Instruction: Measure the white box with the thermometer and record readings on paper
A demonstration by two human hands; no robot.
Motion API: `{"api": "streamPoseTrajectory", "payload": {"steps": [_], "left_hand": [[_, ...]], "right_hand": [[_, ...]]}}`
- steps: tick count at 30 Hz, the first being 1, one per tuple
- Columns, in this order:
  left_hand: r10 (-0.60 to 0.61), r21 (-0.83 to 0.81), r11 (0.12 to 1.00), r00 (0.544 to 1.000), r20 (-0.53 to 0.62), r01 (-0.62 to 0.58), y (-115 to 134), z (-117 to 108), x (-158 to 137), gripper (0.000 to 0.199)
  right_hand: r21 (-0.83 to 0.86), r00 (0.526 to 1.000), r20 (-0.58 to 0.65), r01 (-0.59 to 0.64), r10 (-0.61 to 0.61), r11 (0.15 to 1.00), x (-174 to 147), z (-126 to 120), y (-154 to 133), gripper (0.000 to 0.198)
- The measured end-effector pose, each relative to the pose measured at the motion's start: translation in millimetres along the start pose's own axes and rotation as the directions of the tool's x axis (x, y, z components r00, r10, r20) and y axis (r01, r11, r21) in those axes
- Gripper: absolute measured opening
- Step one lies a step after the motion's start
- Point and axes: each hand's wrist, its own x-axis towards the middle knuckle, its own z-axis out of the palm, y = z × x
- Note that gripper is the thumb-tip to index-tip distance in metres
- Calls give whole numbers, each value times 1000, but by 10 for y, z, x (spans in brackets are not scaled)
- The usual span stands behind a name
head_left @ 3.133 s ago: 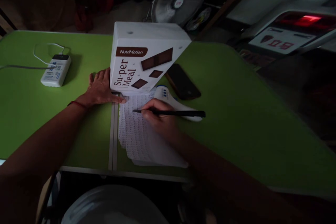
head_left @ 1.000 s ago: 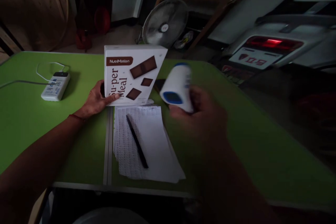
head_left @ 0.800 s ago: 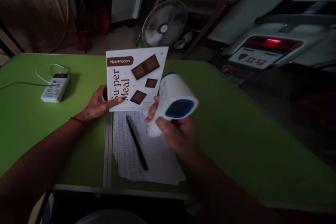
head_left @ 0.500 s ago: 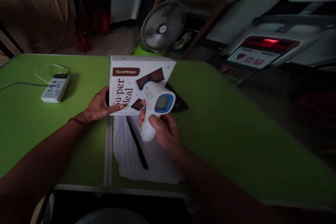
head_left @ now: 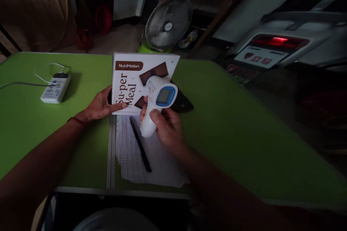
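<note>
My left hand [head_left: 101, 105] grips the lower left edge of a white NutriMotion box [head_left: 127, 86], its thumb across the printed front and its other fingers hidden behind. The box is tilted up, its front facing me. Wrapped in my right hand [head_left: 168, 124] is a white and blue infrared thermometer [head_left: 154, 103], held before the box with its small screen towards me. Whether its nose touches the box cannot be seen. Below the box lie sheets of paper [head_left: 165, 164] covered in small writing, with a black pen [head_left: 140, 144] on them.
A dark flat object [head_left: 183, 101] lies partly behind the box on the green table [head_left: 233, 133]. To the left is a white power bank [head_left: 56, 88] with cables. Beyond the table stand a fan [head_left: 168, 25] and, at right, a vehicle with a lit red tail light [head_left: 279, 40].
The thermometer and my right hand have shifted slightly left and up in the view. Most of the scene has also moved up a little. Both hands keep their holds.
</note>
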Motion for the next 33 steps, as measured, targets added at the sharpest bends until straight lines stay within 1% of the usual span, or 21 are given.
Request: {"api": "streamPoseTrajectory", "payload": {"steps": [7,12,16,19,22,26,33], "left_hand": [[21,87,996,1000,12,-22,-11,-55,6,74],[24,128,991,999,27,-27,-6,-89,3,72],[19,97,995,1000,19,-21,-9,-86,2,76],[10,102,995,999,36,-13,6,-87,3,75],[7,96,995,1000,28,-10,13,-83,3,73],[16,27,1000,1000,25,-17,6,-62,-5,74],[1,-14,1000,999,38,-1,55,-43,-5,75]], "right_hand": [[18,1000,9,8,-8,1000,18,2,11,33],[-15,999,24,30,-30,999,32,21,14,33],[-41,997,56,59,-57,997,43,66,-20,35],[-20,996,69,60,-59,998,39,83,-39,34],[6,998,55,21,-21,1000,24,85,-53,34],[10,998,46,-45,44,999,7,80,-58,35],[10,998,49,-36,36,999,11,54,7,35]]}}
